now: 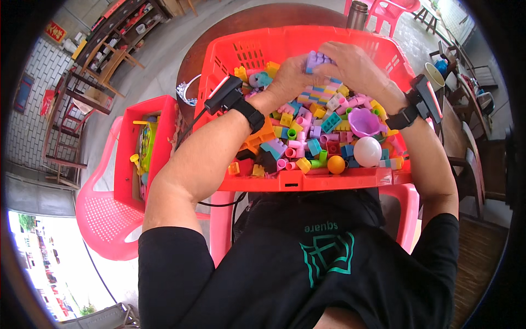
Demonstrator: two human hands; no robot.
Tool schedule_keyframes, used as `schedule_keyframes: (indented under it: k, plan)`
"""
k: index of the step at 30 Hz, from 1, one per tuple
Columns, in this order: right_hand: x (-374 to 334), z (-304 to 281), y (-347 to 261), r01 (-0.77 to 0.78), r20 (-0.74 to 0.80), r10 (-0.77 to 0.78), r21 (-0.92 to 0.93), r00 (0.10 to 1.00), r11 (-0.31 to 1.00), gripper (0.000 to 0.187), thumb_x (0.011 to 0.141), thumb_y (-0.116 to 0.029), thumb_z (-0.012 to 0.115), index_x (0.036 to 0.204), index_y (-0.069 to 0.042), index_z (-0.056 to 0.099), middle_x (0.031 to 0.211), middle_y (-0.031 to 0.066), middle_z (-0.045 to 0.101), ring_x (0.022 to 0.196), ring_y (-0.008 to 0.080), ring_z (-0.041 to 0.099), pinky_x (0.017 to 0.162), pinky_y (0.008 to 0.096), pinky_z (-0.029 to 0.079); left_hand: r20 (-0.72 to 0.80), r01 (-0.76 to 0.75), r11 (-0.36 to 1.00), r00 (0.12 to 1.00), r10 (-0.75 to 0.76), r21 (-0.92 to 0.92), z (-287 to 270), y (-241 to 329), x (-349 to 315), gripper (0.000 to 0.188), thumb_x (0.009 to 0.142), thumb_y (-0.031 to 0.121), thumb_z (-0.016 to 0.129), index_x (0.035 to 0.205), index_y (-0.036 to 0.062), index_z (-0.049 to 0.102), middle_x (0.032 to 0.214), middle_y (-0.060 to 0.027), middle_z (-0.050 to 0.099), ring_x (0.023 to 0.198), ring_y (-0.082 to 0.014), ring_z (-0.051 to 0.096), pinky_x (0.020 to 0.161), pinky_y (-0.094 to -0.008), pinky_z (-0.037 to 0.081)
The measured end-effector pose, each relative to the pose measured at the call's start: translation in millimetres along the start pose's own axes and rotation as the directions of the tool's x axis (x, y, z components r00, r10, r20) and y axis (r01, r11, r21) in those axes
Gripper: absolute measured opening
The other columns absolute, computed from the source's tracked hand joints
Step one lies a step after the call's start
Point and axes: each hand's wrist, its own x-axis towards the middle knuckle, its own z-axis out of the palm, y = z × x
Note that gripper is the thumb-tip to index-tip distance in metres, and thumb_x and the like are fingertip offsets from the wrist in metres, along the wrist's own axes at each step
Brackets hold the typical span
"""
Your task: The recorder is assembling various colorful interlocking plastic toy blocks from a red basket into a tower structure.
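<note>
Over the far part of a red plastic basket (pixel 307 181), both my hands are closed on a light purple toy building block (pixel 316 58) with studs. My left hand (pixel 293 79) grips it from the left. From the right, my right hand (pixel 350 66) curls round it, its fingers partly hidden. Just beneath my hands is a stack of pink, yellow and blue blocks (pixel 323 94); I cannot tell whether it is joined to the purple one. Loose coloured blocks and tubes fill the basket, along with a purple bowl (pixel 366 122), a white ball (pixel 367 151) and an orange ball (pixel 336 164).
The basket rests partly on a round brown table (pixel 219 30), where a metal flask (pixel 357 15) stands behind it. To the left, a red box (pixel 127 170) of toys sits on a pink chair (pixel 107 219). A black cable (pixel 222 204) runs beside my left arm.
</note>
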Motion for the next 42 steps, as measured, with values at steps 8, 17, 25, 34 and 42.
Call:
schedule_keyframes:
  k: [8,17,25,34,42]
  plan:
    - [6.0,5.0,21.2,0.377,-0.036,-0.414,-0.347,0.91,0.859,0.032,0.084,-0.033,0.055,0.088,-0.002,0.053,0.071,0.0157,0.055,0.07,0.0316,0.057,0.061,0.0381,0.045,0.012,-0.004,0.989,1.0,0.006,-0.145,4.3,-2.9,0.1,0.028,0.075,0.008,0.07,0.099,0.0026,0.057,0.091,-0.0036,0.063,0.084,-0.0112,0.06,0.074,-0.0262,0.05]
    - [-18.4,1.1,71.8,-0.294,-0.035,0.303,0.153,0.952,0.943,0.037,0.085,-0.038,0.054,0.094,-0.003,0.058,0.082,0.0133,0.063,0.078,0.025,0.062,0.068,0.0324,0.049,-0.064,0.013,0.999,0.998,-0.016,-0.041,-0.6,-12.5,7.0,0.032,0.071,0.002,0.07,0.101,0.0022,0.057,0.092,-0.0044,0.063,0.084,-0.0122,0.06,0.076,-0.0276,0.049]
    - [-9.5,2.4,79.8,0.198,-0.024,-0.201,-0.096,0.979,0.976,0.032,0.079,-0.022,0.06,0.103,-0.002,0.055,0.106,0.0094,0.057,0.094,0.0264,0.056,0.079,0.0348,0.048,-0.029,0.08,0.995,0.996,-0.082,-0.063,-3.9,-9.5,5.1,0.034,0.072,0.005,0.072,0.102,0.0031,0.057,0.095,-0.003,0.063,0.085,-0.0097,0.058,0.079,-0.0266,0.047]
    - [-2.0,1.5,0.2,-0.1,-0.04,0.104,0.096,0.994,0.99,0.029,0.07,-0.026,0.062,0.082,0.0,0.058,0.076,0.0152,0.059,0.073,0.0316,0.057,0.066,0.0392,0.045,-0.051,0.005,0.997,0.999,-0.008,-0.074,0.3,-15.5,5.7,0.026,0.071,0.008,0.074,0.092,0.0067,0.058,0.086,0.0003,0.062,0.08,-0.0058,0.057,0.072,-0.0225,0.047]
    - [1.7,-3.2,16.3,-0.169,0.025,0.169,0.255,0.985,0.952,0.033,0.076,-0.032,0.062,0.084,0.0,0.061,0.068,0.0133,0.059,0.066,0.0245,0.06,0.06,0.0331,0.046,-0.024,0.018,0.998,1.0,-0.017,0.054,-0.7,-12.0,7.3,0.027,0.07,0.008,0.075,0.091,0.0058,0.058,0.086,0.0004,0.062,0.08,-0.007,0.058,0.073,-0.0231,0.047]
